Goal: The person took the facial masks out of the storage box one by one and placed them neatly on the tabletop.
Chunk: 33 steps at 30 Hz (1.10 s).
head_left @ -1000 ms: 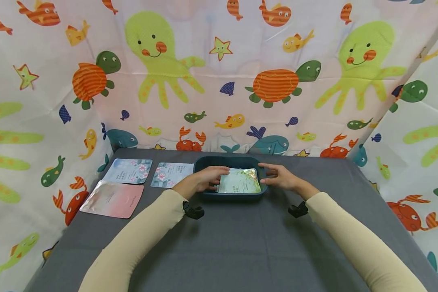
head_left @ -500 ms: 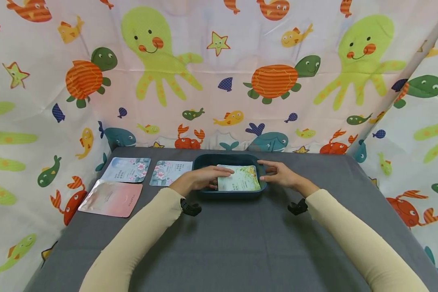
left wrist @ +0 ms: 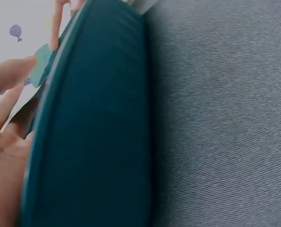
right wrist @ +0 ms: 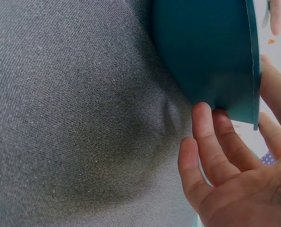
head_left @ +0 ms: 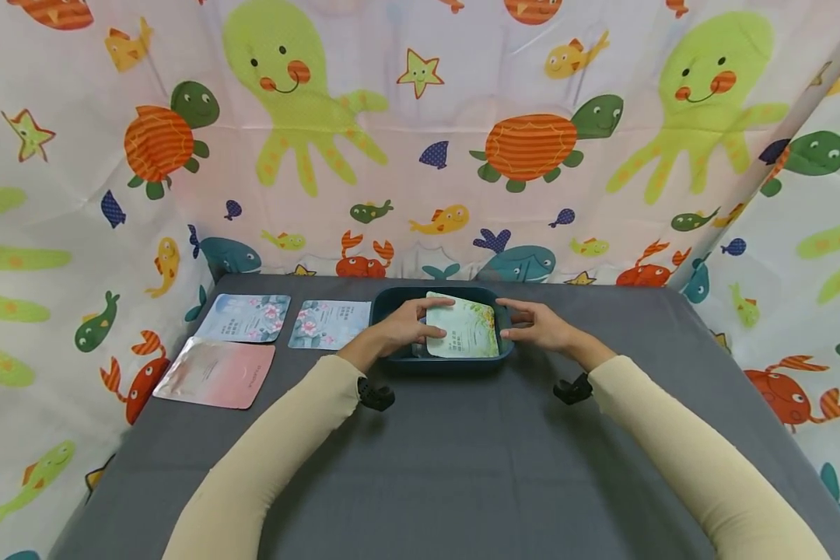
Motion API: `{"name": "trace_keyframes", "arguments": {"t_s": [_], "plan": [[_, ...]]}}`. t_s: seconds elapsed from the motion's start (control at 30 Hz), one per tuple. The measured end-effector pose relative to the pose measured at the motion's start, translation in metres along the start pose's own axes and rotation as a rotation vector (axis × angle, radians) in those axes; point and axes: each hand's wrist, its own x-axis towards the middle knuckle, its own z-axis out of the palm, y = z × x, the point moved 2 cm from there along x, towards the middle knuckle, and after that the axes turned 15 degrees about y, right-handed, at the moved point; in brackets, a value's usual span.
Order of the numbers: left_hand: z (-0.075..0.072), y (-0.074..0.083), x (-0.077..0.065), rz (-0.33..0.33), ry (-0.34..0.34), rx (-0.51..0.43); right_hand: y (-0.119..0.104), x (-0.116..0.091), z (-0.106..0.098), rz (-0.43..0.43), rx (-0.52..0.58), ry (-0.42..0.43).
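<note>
In the head view, a dark teal plastic bin point(head_left: 399, 293) stands at the back middle of the table. My left hand point(head_left: 395, 327) reaches over its left side and pinches a pale green sheet mask packet point(head_left: 465, 330) by its left edge. The packet tilts, its far edge raised. The left wrist view shows thumb and fingers point(left wrist: 10, 73) behind the bin wall, the packet mostly hidden. My right hand point(head_left: 542, 328) holds the bin's right end. In the right wrist view, fingers point(right wrist: 208, 142) lie outside the bin wall point(right wrist: 211, 56), with the thumb at the rim.
Left of the bin lie a blue floral packet point(head_left: 332, 323), a second blue floral packet point(head_left: 245, 317) and a pink packet point(head_left: 215, 372), flat on the grey cloth point(head_left: 448, 467). A curtain printed with sea animals point(head_left: 420, 155) hangs behind and at both sides.
The pale green packet's far-left corner has come up, and it has turned slightly in my left hand. My right hand stays at the bin's right end.
</note>
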Motion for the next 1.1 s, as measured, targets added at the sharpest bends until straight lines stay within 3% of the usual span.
{"name": "trace_keyframes", "arguments": {"t_s": [0.13, 0.23, 0.5, 0.67, 1.1], "plan": [[0.006, -0.001, -0.003, 0.016, -0.017, 0.087, 0.003, -0.001, 0.001, 0.016, -0.006, -0.015], [0.007, -0.001, -0.005, 0.025, -0.008, 0.101, 0.007, -0.002, 0.001, 0.035, -0.001, -0.017], [-0.002, 0.000, -0.004, -0.007, 0.027, -0.107, 0.009, 0.001, 0.000, 0.046, 0.033, -0.013], [-0.017, 0.007, -0.011, -0.020, 0.021, -0.196, 0.008, 0.001, 0.000, 0.050, 0.045, -0.017], [-0.074, 0.021, -0.043, 0.064, 0.001, -0.275, 0.004, -0.001, -0.001, 0.053, 0.041, -0.030]]}}
